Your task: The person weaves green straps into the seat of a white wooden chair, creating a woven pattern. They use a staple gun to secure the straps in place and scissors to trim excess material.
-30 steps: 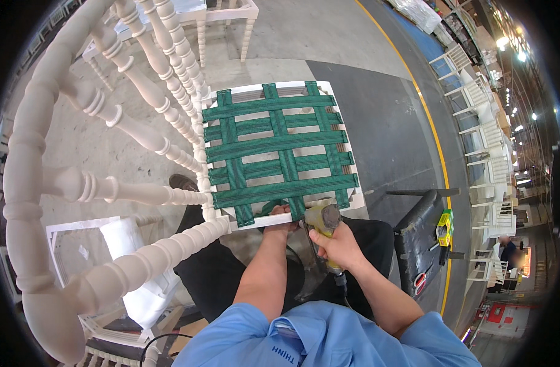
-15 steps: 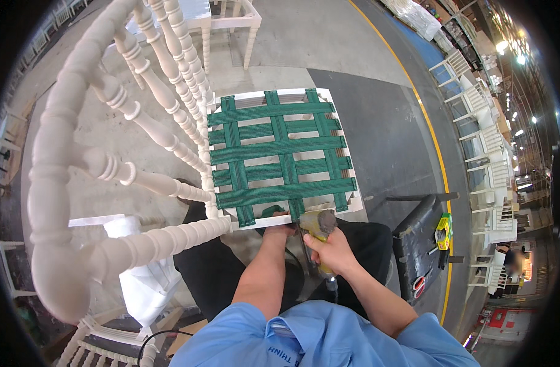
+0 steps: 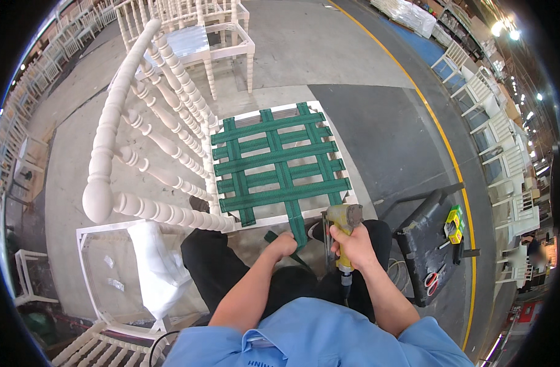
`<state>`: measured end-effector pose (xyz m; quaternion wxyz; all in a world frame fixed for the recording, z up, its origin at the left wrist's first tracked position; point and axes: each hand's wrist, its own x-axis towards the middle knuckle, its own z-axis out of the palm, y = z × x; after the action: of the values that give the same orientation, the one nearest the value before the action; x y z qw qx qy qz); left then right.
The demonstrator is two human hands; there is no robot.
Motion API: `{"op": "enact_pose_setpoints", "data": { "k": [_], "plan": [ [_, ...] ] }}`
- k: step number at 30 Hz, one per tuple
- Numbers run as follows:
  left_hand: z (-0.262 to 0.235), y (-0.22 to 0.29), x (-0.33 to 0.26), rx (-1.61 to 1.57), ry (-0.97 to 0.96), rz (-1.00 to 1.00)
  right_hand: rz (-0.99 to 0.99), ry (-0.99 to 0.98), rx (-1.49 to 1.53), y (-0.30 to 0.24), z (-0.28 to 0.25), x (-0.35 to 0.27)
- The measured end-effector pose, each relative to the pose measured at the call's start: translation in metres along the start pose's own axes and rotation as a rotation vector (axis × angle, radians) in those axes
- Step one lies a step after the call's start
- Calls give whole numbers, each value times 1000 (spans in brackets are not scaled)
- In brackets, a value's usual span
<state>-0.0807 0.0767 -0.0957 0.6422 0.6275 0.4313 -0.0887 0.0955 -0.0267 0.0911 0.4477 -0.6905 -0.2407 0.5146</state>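
Observation:
A white chair (image 3: 102,160) with turned spindles stands in front of me, its backrest on the left. Green webbing straps (image 3: 277,160) are woven across its open seat frame. One strap (image 3: 296,223) runs over the near rail towards me, and my left hand (image 3: 284,244) is closed on its loose end, just below that rail. My right hand (image 3: 355,246) grips a yellow pneumatic staple gun (image 3: 344,223), head up, right of the strap and apart from it. A hose hangs from the gun's lower end.
At my right, a black padded stool (image 3: 414,244) carries red-handled scissors (image 3: 432,281) and a yellow-green box (image 3: 454,224). White wrapping (image 3: 157,263) lies over a white frame at left. More white chairs (image 3: 231,43) stand ahead and along both sides.
My left hand has come out from beneath the near rail, drawing the strap towards me. The staple gun has moved right, off the strap. The view has shifted, showing more of the chair.

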Motion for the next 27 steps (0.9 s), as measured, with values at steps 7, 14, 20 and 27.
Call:
{"op": "enact_pose_setpoints", "data": {
  "k": [7, 14, 20, 27],
  "plan": [
    [-52, 33, -71, -607, -1, 277, 39, -49, -17, 3, 1, 9],
    [-93, 55, -21, -796, 205, 243, 125, -110, -159, 7, 30, 37],
    [-91, 48, -2, -693, 227, 245, 128, -119, -259, 11, 38, 52],
    [-92, 47, 5, -633, 253, 219, 148, -96, -317, 17, 43, 55]
  ]
}}
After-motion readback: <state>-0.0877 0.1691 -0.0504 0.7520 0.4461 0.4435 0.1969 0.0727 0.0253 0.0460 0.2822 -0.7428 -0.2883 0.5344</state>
